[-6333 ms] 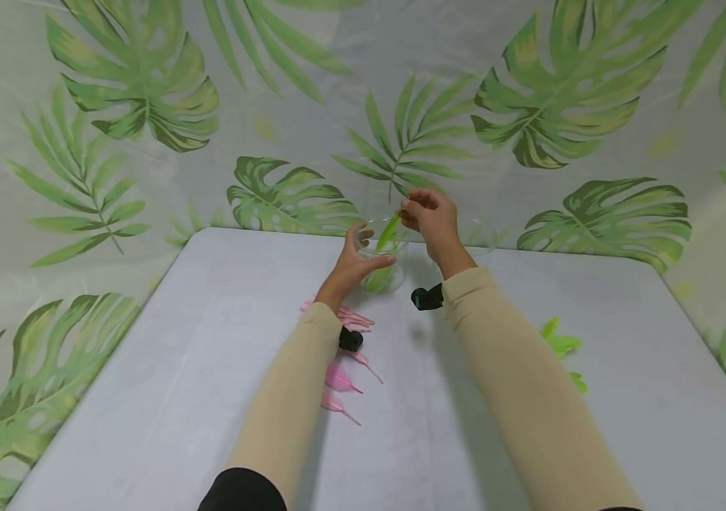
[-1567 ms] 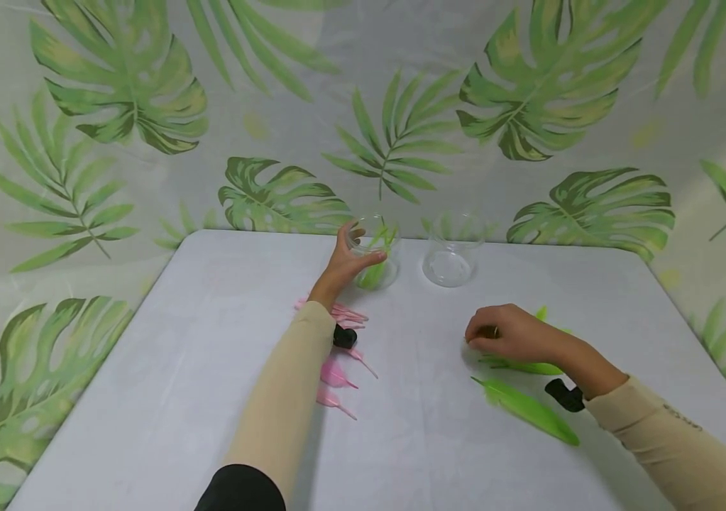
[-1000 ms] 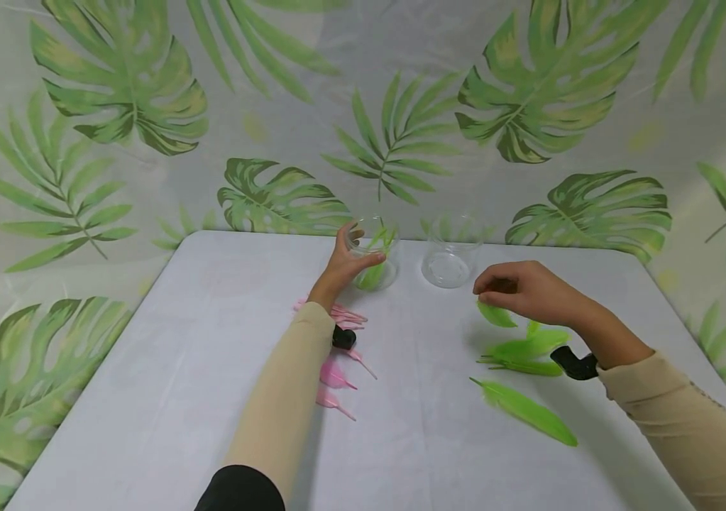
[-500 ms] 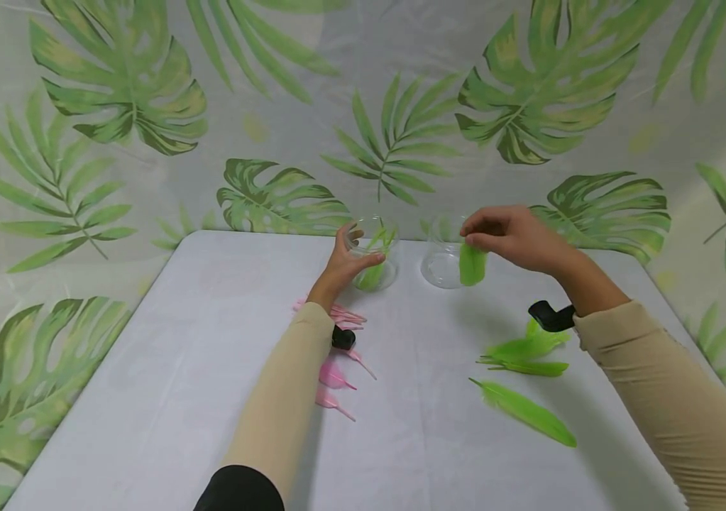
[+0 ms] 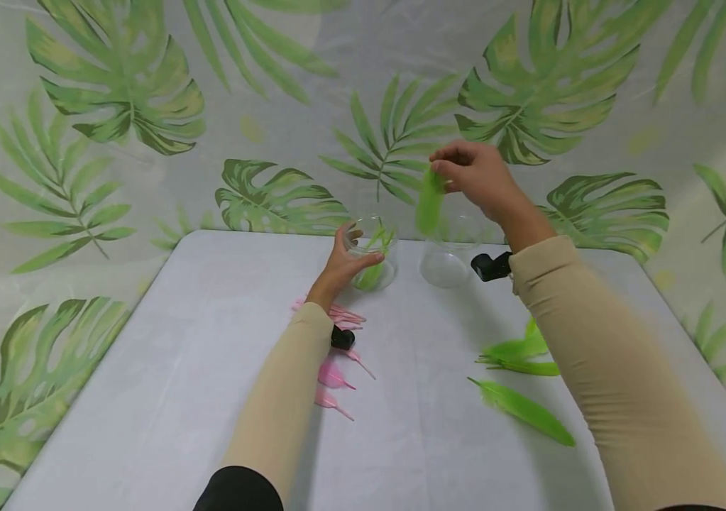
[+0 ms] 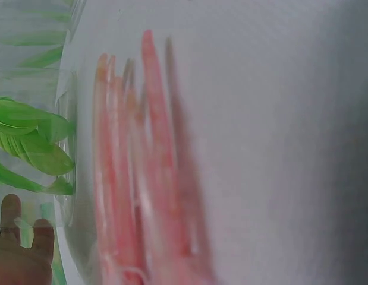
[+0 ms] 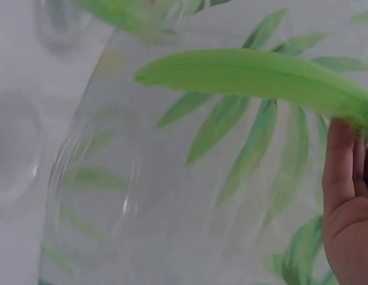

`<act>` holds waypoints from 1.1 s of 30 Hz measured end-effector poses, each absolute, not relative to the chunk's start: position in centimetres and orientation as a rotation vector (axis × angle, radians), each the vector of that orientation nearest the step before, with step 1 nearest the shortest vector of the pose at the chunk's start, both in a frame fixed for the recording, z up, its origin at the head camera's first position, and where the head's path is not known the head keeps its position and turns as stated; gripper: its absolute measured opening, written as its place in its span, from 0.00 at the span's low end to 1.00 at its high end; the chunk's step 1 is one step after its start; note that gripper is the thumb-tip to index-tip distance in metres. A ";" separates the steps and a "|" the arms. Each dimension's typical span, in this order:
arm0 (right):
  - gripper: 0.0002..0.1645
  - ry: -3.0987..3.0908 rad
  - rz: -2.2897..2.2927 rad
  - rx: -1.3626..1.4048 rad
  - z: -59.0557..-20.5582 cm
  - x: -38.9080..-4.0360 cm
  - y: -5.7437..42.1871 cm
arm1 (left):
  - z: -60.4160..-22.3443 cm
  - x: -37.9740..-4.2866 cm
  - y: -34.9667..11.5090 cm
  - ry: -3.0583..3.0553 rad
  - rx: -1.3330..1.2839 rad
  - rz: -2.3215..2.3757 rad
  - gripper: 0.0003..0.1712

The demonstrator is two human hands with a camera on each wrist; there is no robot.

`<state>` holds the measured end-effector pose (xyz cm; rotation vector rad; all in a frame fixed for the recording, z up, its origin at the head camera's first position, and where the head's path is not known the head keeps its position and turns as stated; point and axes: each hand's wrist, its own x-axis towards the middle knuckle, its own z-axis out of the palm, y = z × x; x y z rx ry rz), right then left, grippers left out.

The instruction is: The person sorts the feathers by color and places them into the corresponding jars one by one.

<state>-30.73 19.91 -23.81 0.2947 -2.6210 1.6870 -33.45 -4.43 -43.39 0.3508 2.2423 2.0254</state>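
My left hand [image 5: 342,268] grips a clear jar [image 5: 391,273] near the table's far edge, thumb on the near side. Green feathers [image 5: 370,277] stand in that jar; the left wrist view shows their tips [image 6: 38,142] through its wall. My right hand [image 5: 479,176] is raised and pinches another green feather [image 5: 429,202] by its upper end, so it hangs down. In the head view this feather overlaps the left edge of a second clear jar [image 5: 443,270]. The right wrist view has the held feather [image 7: 231,72] stretched out from my fingertips, above the second jar's rim [image 7: 133,178].
Several green feathers [image 5: 525,408] lie on the white table [image 5: 209,397] at the right, partly under my right forearm. Pink feathers [image 5: 332,373] lie beside my left forearm, their quills [image 6: 154,148] large in the left wrist view. A leaf-printed cloth [image 5: 286,106] hangs behind the table.
My right hand has picked a green feather off the right-hand pile, lifted it and carried it leftward past the second jar. My left hand keeps its hold on the first jar.
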 end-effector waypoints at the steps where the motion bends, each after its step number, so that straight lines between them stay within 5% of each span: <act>1: 0.17 -2.549 1.785 0.255 -23.9 -31.1 19.5 | -43.5 -33.5 -4.4 2.244 0.355 2.030 0.57; 11: 0.21 -2.155 2.088 -0.092 -28.2 -33.4 15.5 | -43.5 -33.4 -4.3 2.246 0.340 2.000 0.58; 33: 0.20 -1.969 2.198 -0.275 -33.0 -34.5 13.8 | -42.1 -32.3 -4.6 2.221 0.298 1.990 0.57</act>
